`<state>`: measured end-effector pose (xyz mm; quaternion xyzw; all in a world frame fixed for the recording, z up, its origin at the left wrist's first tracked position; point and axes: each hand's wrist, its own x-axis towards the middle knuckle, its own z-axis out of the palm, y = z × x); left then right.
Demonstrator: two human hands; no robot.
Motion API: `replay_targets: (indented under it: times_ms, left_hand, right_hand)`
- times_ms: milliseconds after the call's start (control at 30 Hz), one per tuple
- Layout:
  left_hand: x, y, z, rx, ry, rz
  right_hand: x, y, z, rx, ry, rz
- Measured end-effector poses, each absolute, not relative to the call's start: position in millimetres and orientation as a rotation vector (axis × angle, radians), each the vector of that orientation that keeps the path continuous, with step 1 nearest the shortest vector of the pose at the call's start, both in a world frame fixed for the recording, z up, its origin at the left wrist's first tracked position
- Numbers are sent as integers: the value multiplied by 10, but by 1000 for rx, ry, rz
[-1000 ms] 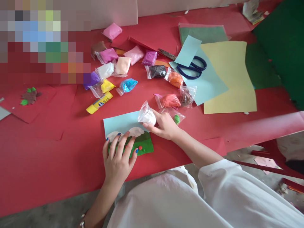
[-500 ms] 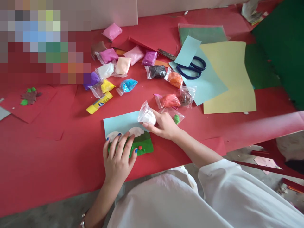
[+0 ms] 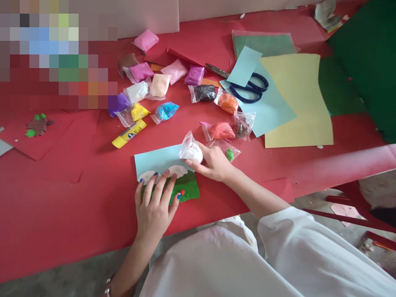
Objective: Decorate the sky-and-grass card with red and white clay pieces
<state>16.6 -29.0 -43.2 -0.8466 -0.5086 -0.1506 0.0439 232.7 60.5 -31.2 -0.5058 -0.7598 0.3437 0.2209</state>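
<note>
The right hand (image 3: 213, 164) pinches a small clear plastic bag of white modelling clay (image 3: 191, 151) between thumb and fingers, just above the centre of the frame, at the right edge of a light blue paper card (image 3: 156, 160). The left hand (image 3: 154, 206) lies flat and spread, gripping nothing, fingers pressing down the card's lower part, where a green clay strip (image 3: 188, 187) with a tiny red clay dot (image 3: 182, 192) sits under two white clay humps (image 3: 177, 170). The card lies on a red table (image 3: 62, 198). Just right of the held bag rests a clear bag with green clay (image 3: 229, 154); above it, a bag of red clay (image 3: 220, 131). A yellow glue stick (image 3: 129, 133) lies left of centre, and blue-handled scissors (image 3: 251, 88) sit upper right on pale paper sheets (image 3: 297, 99).
</note>
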Motion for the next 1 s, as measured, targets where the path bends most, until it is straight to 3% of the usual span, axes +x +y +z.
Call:
replay_targets:
  times_ms: [1000]
  left_hand:
    - [213,-257,-420,-2611,-1487,-517]
  right_hand:
    - [2328,603,-330,-1377,-2088,922]
